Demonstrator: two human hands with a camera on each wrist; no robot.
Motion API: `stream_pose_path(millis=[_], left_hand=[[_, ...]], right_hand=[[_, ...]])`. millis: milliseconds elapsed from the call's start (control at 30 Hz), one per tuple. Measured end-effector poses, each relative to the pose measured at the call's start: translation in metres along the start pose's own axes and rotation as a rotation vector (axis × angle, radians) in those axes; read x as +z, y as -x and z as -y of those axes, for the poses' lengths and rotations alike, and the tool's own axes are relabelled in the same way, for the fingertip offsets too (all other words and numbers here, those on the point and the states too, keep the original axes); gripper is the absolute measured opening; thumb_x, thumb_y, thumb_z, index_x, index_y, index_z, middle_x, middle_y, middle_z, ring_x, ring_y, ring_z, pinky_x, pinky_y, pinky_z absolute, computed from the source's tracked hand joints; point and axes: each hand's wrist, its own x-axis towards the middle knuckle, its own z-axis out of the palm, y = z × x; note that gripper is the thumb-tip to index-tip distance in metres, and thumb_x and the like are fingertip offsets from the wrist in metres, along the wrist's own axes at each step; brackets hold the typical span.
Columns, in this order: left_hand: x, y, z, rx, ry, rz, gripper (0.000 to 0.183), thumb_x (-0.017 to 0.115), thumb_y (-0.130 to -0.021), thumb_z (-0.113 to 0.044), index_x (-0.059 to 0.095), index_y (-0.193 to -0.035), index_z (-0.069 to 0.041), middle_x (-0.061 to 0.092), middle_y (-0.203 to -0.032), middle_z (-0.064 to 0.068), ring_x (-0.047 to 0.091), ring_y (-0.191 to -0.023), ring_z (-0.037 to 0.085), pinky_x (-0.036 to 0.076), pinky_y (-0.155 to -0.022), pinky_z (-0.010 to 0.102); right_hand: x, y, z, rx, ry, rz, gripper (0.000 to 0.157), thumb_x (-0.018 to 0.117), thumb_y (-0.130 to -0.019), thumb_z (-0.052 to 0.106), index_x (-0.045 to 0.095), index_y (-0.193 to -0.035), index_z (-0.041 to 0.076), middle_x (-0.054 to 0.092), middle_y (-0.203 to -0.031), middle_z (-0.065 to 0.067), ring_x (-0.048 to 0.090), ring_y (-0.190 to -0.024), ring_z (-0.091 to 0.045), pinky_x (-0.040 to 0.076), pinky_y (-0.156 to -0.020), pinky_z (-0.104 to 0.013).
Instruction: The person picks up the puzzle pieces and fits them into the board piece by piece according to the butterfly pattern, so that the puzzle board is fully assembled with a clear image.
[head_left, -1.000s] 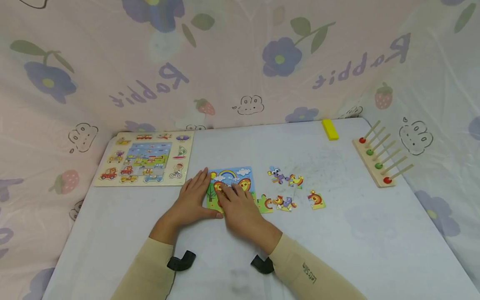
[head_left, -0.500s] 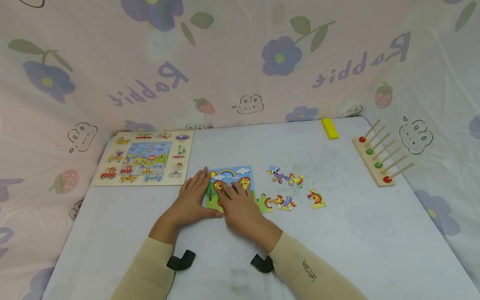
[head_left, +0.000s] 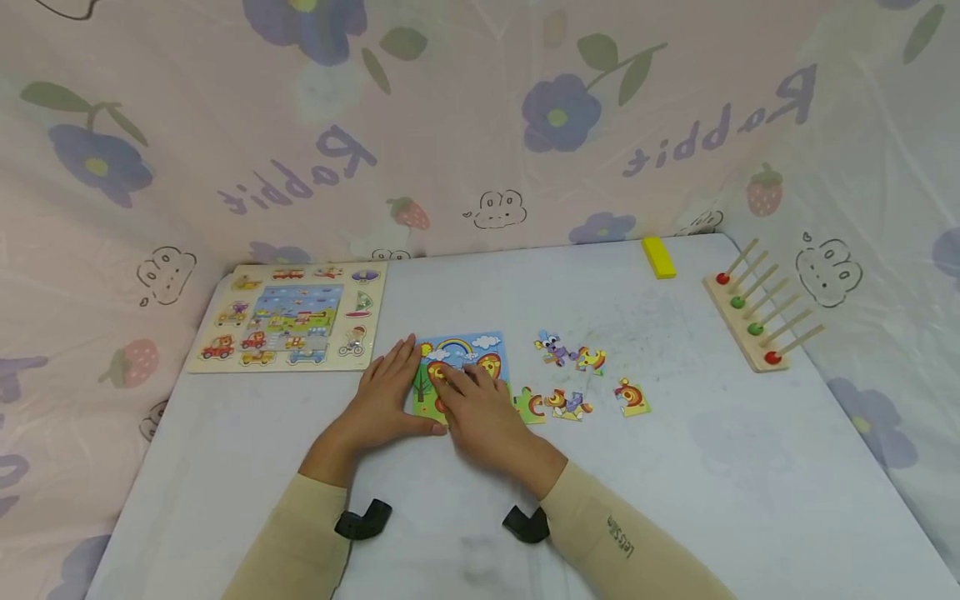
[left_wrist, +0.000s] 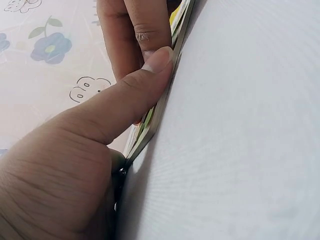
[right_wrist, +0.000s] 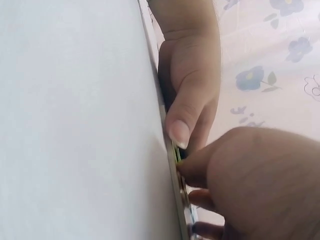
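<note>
A colourful jigsaw puzzle board with a rainbow, clouds and butterfly wings lies flat mid-table. My left hand rests along its left side, fingers extended, with the thumb at the near edge. In the left wrist view that thumb lies against the board's rim. My right hand lies over the board's lower middle, its fingertips pressing on the picture and covering part of it. The right wrist view shows the right fingers spread, touching the board's surface. Any piece beneath them is hidden.
Right of the board lie several loose jigsaw pieces, among them a green-edged piece, a purple one and an orange one. A vehicle puzzle lies at left, a yellow block at back, a wooden peg rack at right.
</note>
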Motion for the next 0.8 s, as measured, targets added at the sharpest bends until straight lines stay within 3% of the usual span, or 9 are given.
stream_pose_path(millis=[200, 333, 433, 600, 700, 800], left_hand=[[0.002, -0.001, 0.002, -0.005, -0.011, 0.011, 0.141, 0.087, -0.075, -0.076, 0.017, -0.174, -0.004, 0.0, -0.182, 0.004, -0.005, -0.166, 0.022, -0.001, -0.129, 0.055], [0.002, -0.001, 0.002, -0.01, -0.009, 0.006, 0.141, 0.088, -0.074, -0.076, 0.018, -0.174, -0.005, 0.001, -0.182, 0.004, -0.005, -0.166, 0.023, -0.001, -0.129, 0.057], [0.002, 0.0, 0.002, -0.021, -0.007, 0.005, 0.141, 0.089, -0.073, -0.075, 0.019, -0.174, -0.005, 0.001, -0.182, 0.004, -0.004, -0.166, 0.023, -0.002, -0.129, 0.056], [0.001, 0.0, 0.0, -0.028, -0.001, 0.012, 0.142, 0.09, -0.073, -0.074, 0.018, -0.174, -0.004, 0.001, -0.182, 0.004, -0.004, -0.166, 0.024, -0.003, -0.129, 0.055], [0.001, -0.001, 0.0, -0.027, 0.0, 0.015, 0.143, 0.091, -0.073, -0.073, 0.018, -0.174, -0.004, 0.0, -0.182, 0.004, -0.004, -0.166, 0.024, -0.003, -0.129, 0.055], [0.003, -0.001, 0.0, -0.025, 0.001, 0.016, 0.143, 0.091, -0.073, -0.073, 0.017, -0.174, -0.004, 0.0, -0.182, 0.004, -0.005, -0.166, 0.023, -0.002, -0.129, 0.055]], right_hand=[[-0.009, 0.003, -0.018, -0.056, -0.299, -0.016, 0.059, 0.062, -0.111, 0.024, 0.048, -0.167, 0.012, 0.043, -0.17, -0.008, 0.036, -0.156, -0.032, 0.036, -0.118, -0.063], [-0.016, 0.009, -0.029, -0.079, -0.501, -0.055, 0.06, 0.066, -0.109, 0.02, 0.049, -0.164, 0.005, 0.048, -0.165, -0.013, 0.039, -0.155, -0.034, 0.032, -0.124, -0.057], [-0.022, 0.017, -0.037, -0.076, -0.679, -0.082, 0.056, 0.068, -0.109, 0.019, 0.053, -0.16, 0.003, 0.056, -0.157, -0.014, 0.051, -0.144, -0.033, 0.041, -0.118, -0.053], [-0.036, 0.038, -0.052, -0.016, -1.05, -0.039, 0.05, 0.065, -0.111, 0.018, 0.055, -0.157, 0.0, 0.06, -0.15, -0.02, 0.062, -0.128, -0.035, 0.055, -0.102, -0.047], [-0.042, 0.051, -0.064, 0.027, -1.161, -0.015, 0.049, 0.063, -0.112, 0.017, 0.054, -0.156, -0.003, 0.059, -0.15, -0.022, 0.062, -0.128, -0.04, 0.056, -0.099, -0.049], [-0.046, 0.064, -0.078, 0.052, -1.199, -0.023, 0.05, 0.061, -0.112, 0.018, 0.052, -0.156, -0.004, 0.059, -0.149, -0.025, 0.062, -0.128, -0.045, 0.057, -0.098, -0.048]])
